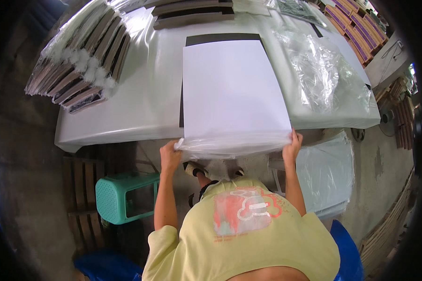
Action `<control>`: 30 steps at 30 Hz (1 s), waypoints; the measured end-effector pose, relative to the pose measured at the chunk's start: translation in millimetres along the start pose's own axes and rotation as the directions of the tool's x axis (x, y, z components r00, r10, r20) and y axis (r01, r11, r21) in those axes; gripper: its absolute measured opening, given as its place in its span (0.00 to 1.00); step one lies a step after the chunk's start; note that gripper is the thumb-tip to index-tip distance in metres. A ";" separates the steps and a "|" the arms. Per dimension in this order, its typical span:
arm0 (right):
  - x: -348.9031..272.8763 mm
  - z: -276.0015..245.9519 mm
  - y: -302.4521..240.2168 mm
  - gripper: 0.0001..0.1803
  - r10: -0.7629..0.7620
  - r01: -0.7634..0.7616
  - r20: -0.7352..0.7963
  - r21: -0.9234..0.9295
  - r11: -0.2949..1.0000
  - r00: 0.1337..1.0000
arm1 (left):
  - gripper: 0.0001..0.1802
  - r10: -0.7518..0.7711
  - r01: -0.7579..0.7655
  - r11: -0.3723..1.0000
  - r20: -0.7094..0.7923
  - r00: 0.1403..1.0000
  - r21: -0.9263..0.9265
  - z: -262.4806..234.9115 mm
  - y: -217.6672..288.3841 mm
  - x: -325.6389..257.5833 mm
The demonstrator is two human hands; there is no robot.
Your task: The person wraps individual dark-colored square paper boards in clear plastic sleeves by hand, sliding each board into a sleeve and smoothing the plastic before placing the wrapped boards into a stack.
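Note:
A clear plastic bag stretches between my two hands at the table's near edge. My left hand is closed on its left corner, where the film bunches up. At the other corner my right hand pinches the film. The bag's mouth overlaps the near end of a white rectangular sheet. Beneath that sheet lies a dark board, showing along the far and left edges. How far the film reaches over the sheet I cannot tell.
The table has a pale plastic cover. Stacked wrapped panels stand left, dark-edged boards at the back. Loose clear film lies right. Below are a green stool, wrapped white sheets and a wooden pallet.

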State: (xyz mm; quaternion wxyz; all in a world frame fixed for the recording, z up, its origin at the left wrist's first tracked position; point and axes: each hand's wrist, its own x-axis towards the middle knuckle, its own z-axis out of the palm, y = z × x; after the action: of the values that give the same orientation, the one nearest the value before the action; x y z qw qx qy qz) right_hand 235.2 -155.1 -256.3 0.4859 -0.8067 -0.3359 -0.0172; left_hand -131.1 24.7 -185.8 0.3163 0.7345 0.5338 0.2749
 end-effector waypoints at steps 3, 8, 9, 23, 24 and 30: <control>-37.9 -16.0 13.3 0.25 0.249 -0.244 0.016 0.266 0.933 0.968 | 0.11 -0.160 0.212 0.895 0.161 0.974 -0.392 -4.0 -51.3 -23.3; -43.2 -18.2 8.2 0.12 0.573 -0.542 0.203 0.665 0.515 0.794 | 0.11 -0.203 0.252 0.861 0.155 0.967 -0.443 17.3 -61.2 -12.8; -40.4 -20.6 29.0 0.09 0.536 -0.549 0.287 0.717 0.429 0.794 | 0.09 -0.207 0.269 0.807 0.175 0.963 -0.525 20.2 -54.7 -7.9; 42.1 -84.2 65.9 0.10 0.161 -0.512 0.948 0.002 0.859 0.274 | 0.11 -0.131 0.271 0.936 0.495 0.859 -0.222 -1.5 -46.0 5.3; 43.5 -83.7 62.8 0.10 0.190 -0.596 0.925 0.048 0.802 0.330 | 0.11 -0.130 0.278 0.927 0.478 0.869 -0.253 1.0 -50.0 6.0; 56.6 -33.9 21.8 0.12 0.266 -0.663 0.670 0.448 0.600 0.693 | 0.12 -0.225 0.370 0.788 0.329 0.917 -0.493 12.0 -32.1 26.8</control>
State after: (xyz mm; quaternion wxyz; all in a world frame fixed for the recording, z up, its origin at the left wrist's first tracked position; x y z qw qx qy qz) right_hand 301.3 -159.0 -235.3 0.6085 -0.6098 -0.2072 0.4637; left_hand -134.3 55.7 -216.1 0.6169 0.5484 0.4980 0.2658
